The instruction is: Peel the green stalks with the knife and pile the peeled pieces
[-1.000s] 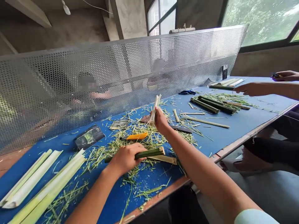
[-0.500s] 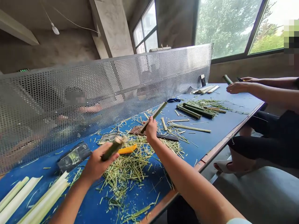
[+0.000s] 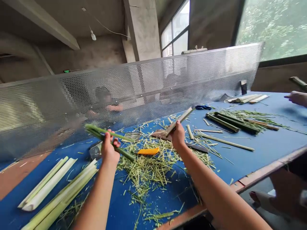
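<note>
Over the blue-topped workbench (image 3: 249, 163), our two hands are raised above a loose heap of green bamboo shavings (image 3: 146, 169). Our left hand (image 3: 109, 151) is clenched around a pair of long green bamboo strips (image 3: 122, 153); they cross at the fist and splay out on either side, held up off the bench, with their far ends pointing toward the perforated metal screen (image 3: 144, 86). Our right hand (image 3: 178, 135) is closed as well, grasping a narrow bamboo sliver (image 3: 185, 116) that slants up and away from the fist. Whether that hand touches the flat brownish piece (image 3: 160, 134) just below it, we cannot tell.

We do best to keep each fist snug near the middle of its piece, so that the long ends stay steady, and to keep those ends off the screen and out of the shavings. Neither hand touches the orange utility knife (image 3: 148, 151), which lies on the heap between them, so we should mind our wrists as we work over it.

Pale split bamboo lengths (image 3: 48, 188) lie at the near left, and dark green bamboo stems (image 3: 230, 123) rest to the right. A co-worker's hand (image 3: 297, 98) reaches in at the far right edge, apart from ours.
</note>
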The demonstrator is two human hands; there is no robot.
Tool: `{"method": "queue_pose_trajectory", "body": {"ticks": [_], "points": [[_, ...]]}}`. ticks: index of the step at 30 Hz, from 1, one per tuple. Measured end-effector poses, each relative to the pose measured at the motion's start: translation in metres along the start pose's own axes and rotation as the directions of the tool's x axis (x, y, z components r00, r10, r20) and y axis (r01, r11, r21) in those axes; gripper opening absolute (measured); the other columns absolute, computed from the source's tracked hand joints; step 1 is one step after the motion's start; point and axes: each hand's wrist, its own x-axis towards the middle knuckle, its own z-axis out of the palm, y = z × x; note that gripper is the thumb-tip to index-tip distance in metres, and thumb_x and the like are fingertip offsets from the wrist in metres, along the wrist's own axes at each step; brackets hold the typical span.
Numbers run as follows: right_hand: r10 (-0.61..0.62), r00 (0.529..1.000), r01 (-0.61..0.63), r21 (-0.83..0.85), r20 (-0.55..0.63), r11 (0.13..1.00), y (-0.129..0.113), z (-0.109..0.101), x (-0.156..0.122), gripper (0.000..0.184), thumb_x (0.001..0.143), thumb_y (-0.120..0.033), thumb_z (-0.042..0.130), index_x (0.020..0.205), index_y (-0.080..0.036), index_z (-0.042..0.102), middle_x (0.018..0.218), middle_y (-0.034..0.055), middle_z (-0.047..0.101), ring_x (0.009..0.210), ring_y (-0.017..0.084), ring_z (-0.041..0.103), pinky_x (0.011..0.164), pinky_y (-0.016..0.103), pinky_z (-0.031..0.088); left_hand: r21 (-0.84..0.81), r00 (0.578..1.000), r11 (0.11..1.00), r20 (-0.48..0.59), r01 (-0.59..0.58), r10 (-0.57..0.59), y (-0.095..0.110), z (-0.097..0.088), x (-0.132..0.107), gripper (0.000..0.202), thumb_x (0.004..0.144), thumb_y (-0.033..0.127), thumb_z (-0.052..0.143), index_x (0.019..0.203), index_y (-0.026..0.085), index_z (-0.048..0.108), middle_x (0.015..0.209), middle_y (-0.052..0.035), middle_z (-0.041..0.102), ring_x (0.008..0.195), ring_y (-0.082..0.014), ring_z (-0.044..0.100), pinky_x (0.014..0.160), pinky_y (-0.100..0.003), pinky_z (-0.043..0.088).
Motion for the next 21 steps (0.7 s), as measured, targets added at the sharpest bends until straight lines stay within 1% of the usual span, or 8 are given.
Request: {"method": "queue_pose_trajectory", "body": {"ticks": [3,5,8,10,14,16,18,21], "points": [[-0.027,0.969,0.044,-0.065,0.244,0.997,-0.003,0.017,-0.026,0.032,0.076,-0.054,0.057,0.084,-0.023,0.05,0.057,-0.007,0.05,0.045,0.01,0.046,0.044,0.023,0.04,0.119,0.996,0.989,-0.019,0.092,-0.09,-0.008,-0.005,-0.01,0.044,0.055,0.045,0.079,0.083,0.019,0.056,0.054,0.0091,0.044,0.039,-0.0015,0.036,0.037,-0.016,0.024],[-0.017,0.903,0.087,-0.143,0.429,0.986,-0.001,0.032,-0.05,0.028,0.074,-0.047,0.063,0.085,-0.022,0.056,0.057,-0.006,0.051,0.049,0.01,0.047,0.047,0.022,0.04,0.171,0.993,0.98,0.045,0.103,-0.112,-0.016,-0.004,-0.019,0.044,0.053,0.042,0.08,0.08,0.018,0.055,0.052,0.0092,0.044,0.038,-0.0022,0.036,0.036,-0.017,0.023],[0.045,0.798,0.126,-0.239,0.601,0.963,0.007,0.051,-0.085,0.021,0.073,-0.039,0.066,0.084,-0.021,0.062,0.067,-0.0016,0.058,0.062,0.013,0.052,0.055,0.023,0.043,0.246,0.986,0.968,0.137,0.055,-0.091,-0.028,-0.002,-0.031,0.038,0.057,0.041,0.079,0.075,0.017,0.055,0.051,0.0077,0.047,0.04,-0.0042,0.041,0.04,-0.018,0.029],[0.091,0.758,0.12,-0.276,0.646,0.954,0.015,0.058,-0.1,0.02,0.075,-0.037,0.064,0.086,-0.022,0.064,0.072,-0.0004,0.061,0.065,0.014,0.053,0.056,0.024,0.043,0.264,0.983,0.964,0.177,-0.004,-0.044,-0.036,-0.001,-0.036,0.036,0.062,0.043,0.076,0.079,0.016,0.058,0.061,0.0036,0.057,0.049,-0.0074,0.051,0.048,-0.02,0.039],[0.095,0.751,0.178,-0.339,0.653,0.924,0.025,0.058,-0.108,0.021,0.08,-0.037,0.057,0.095,-0.023,0.063,0.069,-0.0016,0.06,0.06,0.013,0.05,0.055,0.024,0.04,0.199,0.977,0.979,0.212,-0.04,-0.003,-0.044,-0.001,-0.043,0.041,0.075,0.053,0.061,0.097,0.019,0.06,0.086,-0.0027,0.066,0.077,-0.0148,0.063,0.068,-0.025,0.047],[0.068,0.744,0.246,-0.366,0.665,0.898,0.025,0.055,-0.108,0.025,0.078,-0.036,0.058,0.099,-0.023,0.062,0.073,-0.0016,0.061,0.062,0.013,0.05,0.057,0.024,0.041,0.217,0.974,0.974,0.225,-0.059,0.009,-0.045,0.002,-0.046,0.043,0.074,0.054,0.061,0.1,0.02,0.059,0.088,-0.0025,0.066,0.079,-0.0157,0.063,0.07,-0.025,0.047],[0.039,0.71,0.326,-0.378,0.703,0.866,0.024,0.053,-0.109,0.034,0.074,-0.035,0.063,0.106,-0.024,0.06,0.079,-0.0013,0.062,0.066,0.014,0.052,0.061,0.025,0.042,0.296,0.967,0.947,0.249,-0.126,0.051,-0.044,0.007,-0.048,0.047,0.066,0.05,0.07,0.099,0.02,0.057,0.088,-0.0017,0.065,0.078,-0.016,0.063,0.071,-0.026,0.047],[0.02,0.664,0.417,-0.392,0.748,0.82,0.018,0.054,-0.11,0.037,0.076,-0.034,0.06,0.111,-0.024,0.055,0.081,-0.0011,0.061,0.065,0.013,0.052,0.061,0.026,0.043,0.404,0.918,0.869,0.375,-0.287,0.129,-0.041,0.014,-0.048,0.05,0.064,0.046,0.073,0.103,0.02,0.055,0.091,-0.0024,0.063,0.083,-0.0168,0.06,0.077,-0.028,0.047]]}}
